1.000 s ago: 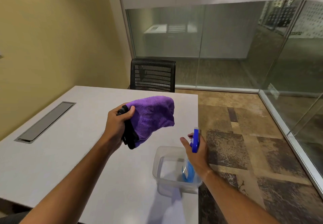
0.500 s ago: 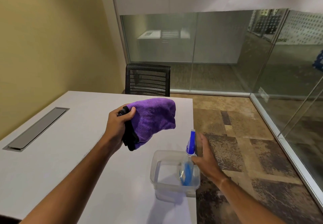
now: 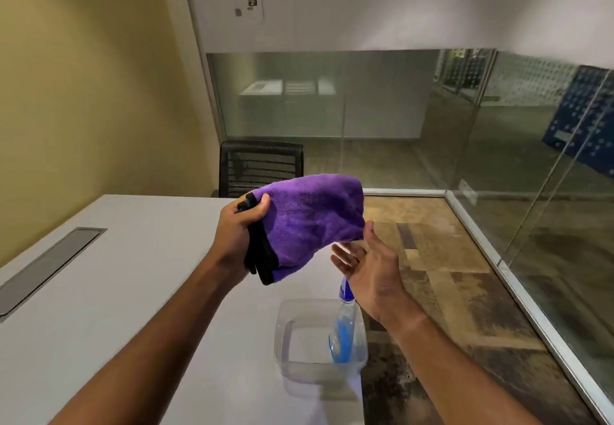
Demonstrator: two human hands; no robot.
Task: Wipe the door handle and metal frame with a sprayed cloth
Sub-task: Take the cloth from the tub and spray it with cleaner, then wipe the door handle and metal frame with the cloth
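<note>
My left hand [image 3: 237, 232] grips a folded purple cloth [image 3: 310, 222] with a black edge, held up over the white table [image 3: 99, 291]. My right hand [image 3: 368, 270] is open, palm up, just below the cloth's right corner and holds nothing. A blue spray bottle [image 3: 342, 328] stands in a clear plastic tub [image 3: 292, 358] at the table's right edge, under my right hand. No door handle shows. Metal framing [image 3: 518, 288] runs along the base of the glass wall at the right.
A black mesh chair [image 3: 260, 165] stands at the table's far end. A grey cable hatch [image 3: 50, 265] is set in the tabletop at left. Glass partitions [image 3: 382, 109] close the room ahead and right. Patterned carpet floor [image 3: 448, 258] lies between table and glass.
My right hand let go of the spray bottle, left it standing in the tub, and rose open toward the cloth. The view tilted upward.
</note>
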